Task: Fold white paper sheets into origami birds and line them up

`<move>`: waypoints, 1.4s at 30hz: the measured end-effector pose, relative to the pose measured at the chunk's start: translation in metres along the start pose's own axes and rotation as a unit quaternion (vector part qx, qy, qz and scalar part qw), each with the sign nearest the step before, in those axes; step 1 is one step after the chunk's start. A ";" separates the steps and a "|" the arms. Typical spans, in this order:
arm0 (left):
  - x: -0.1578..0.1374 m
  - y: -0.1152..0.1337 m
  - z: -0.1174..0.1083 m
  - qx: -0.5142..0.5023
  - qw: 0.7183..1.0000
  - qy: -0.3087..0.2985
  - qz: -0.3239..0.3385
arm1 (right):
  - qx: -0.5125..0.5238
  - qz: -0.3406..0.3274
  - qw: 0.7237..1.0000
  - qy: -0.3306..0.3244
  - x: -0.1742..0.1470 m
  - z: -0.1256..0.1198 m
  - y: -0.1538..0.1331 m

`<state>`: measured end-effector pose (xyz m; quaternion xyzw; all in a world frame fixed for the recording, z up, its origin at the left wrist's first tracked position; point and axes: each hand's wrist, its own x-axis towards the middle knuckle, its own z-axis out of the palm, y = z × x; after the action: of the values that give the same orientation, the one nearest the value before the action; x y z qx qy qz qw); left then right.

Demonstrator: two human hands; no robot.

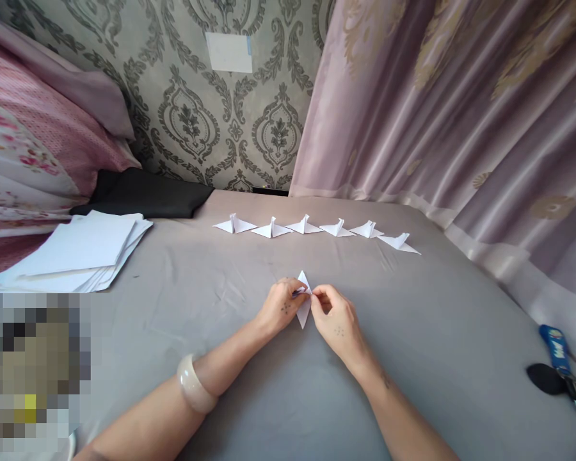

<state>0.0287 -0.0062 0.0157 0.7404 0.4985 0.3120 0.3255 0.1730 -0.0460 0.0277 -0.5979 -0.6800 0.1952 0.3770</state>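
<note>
Between my two hands is a folded white paper bird (304, 315), its pointed wings stretching toward and away from me. My left hand (284, 306), with a pale bangle (194, 384) on the forearm, is closed around the bird's left side and hides part of it. Thumb and index finger of my right hand (336, 315) pinch the paper at its right edge. Beyond my hands, several finished-looking paper birds, such as one white paper bird (271, 228), stand in a row with wings spread.
At the left lies a stack of white paper sheets (84, 240), with a folded black cloth (148, 193) behind it. A blue packet (555, 347) and a dark round object (547, 379) lie at the right edge of the grey-covered surface (211, 256). Pink curtains (388, 96) hang behind.
</note>
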 end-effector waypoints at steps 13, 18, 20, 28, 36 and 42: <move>0.000 -0.003 0.002 -0.003 1.000 0.000 0.012 | 0.010 0.017 1.000 0.021 -0.001 0.002 -0.002; 0.000 -0.004 0.002 0.003 1.000 0.003 0.012 | 0.015 0.015 1.000 0.019 -0.002 0.003 -0.001; 0.000 -0.004 0.002 0.004 1.000 0.002 0.011 | 0.016 0.015 1.000 0.015 -0.001 0.004 -0.001; 0.000 -0.004 0.002 0.004 1.000 0.001 0.018 | 0.013 0.013 1.000 -0.004 0.000 0.004 0.002; -0.001 -0.007 0.002 0.015 0.998 -0.008 0.054 | -0.030 0.019 0.999 -0.011 0.005 0.000 -0.008; -0.003 -0.010 0.006 0.029 0.994 -0.014 0.101 | -0.050 0.068 0.996 0.005 0.010 0.001 -0.011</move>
<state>0.0266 -0.0072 0.0038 0.8007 0.4250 0.3182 0.2775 0.1650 -0.0382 0.0380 -0.6614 -0.6449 0.1830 0.3364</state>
